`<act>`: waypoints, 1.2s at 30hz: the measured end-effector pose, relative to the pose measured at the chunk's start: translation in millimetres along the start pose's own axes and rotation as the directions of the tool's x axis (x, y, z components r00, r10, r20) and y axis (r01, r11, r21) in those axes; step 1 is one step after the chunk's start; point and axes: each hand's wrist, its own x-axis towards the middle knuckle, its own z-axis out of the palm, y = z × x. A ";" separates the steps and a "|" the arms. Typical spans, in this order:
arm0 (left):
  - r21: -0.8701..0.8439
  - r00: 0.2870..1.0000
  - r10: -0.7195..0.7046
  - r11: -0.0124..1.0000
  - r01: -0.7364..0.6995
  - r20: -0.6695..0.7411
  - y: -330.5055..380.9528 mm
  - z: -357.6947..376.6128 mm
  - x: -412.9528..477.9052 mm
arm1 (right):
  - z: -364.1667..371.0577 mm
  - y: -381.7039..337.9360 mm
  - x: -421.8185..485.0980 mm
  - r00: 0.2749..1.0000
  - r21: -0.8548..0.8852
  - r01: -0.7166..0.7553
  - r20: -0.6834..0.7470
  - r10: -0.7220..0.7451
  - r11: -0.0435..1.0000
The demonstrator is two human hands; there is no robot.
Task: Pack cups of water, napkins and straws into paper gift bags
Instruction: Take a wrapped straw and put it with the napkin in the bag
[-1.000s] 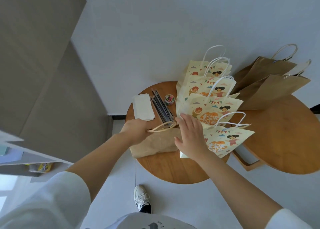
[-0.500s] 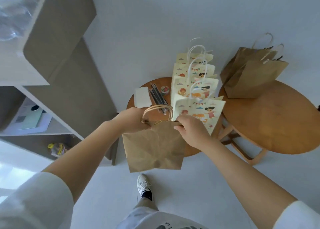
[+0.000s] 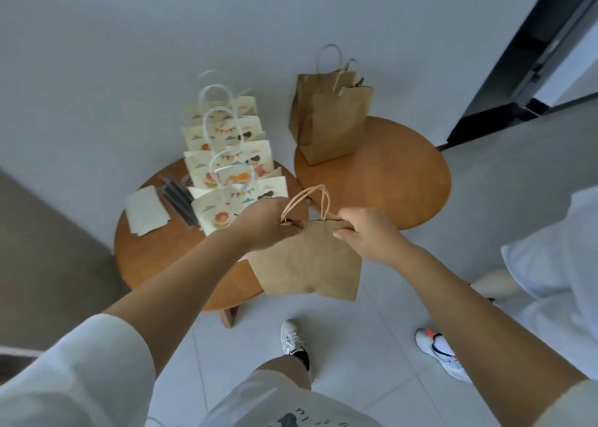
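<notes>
Pinching brown paper bag (image 3: pixel 309 261) top edge: left hand (image 3: pixel 263 224) left corner, right hand (image 3: pixel 369 232) right corner.

Looks like a plain room of a home or small office: bare white wall (image 3: pixel 129 54) far off, pale tiled floor (image 3: pixel 404 313), two low round wooden desks (image 3: pixel 155 258) (image 3: pixel 388 181), dark door frame (image 3: pixel 517 71) far right.

Single head cam, wide-angle, facing forward and steeply down; my forearms (image 3: pixel 181 284) enter from bottom, round tables (image 3: pixel 388 181) close below.
</notes>
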 end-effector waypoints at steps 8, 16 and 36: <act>-0.075 0.994 0.102 0.992 -0.100 0.028 38.1 1.2 133.2 | -63.6 83.3 57.3 0.993 -0.051 -0.093 -0.073 0.090 0.994; 0.232 0.986 0.015 0.971 -0.054 0.166 22.6 -25.0 252.8 | -120.1 146.5 158.9 0.996 -0.082 -0.092 -0.027 0.090 0.992; 0.372 0.921 -0.380 0.870 0.324 0.085 6.8 9.4 438.4 | -126.9 288.5 397.5 0.976 -0.047 0.116 0.191 -0.105 0.992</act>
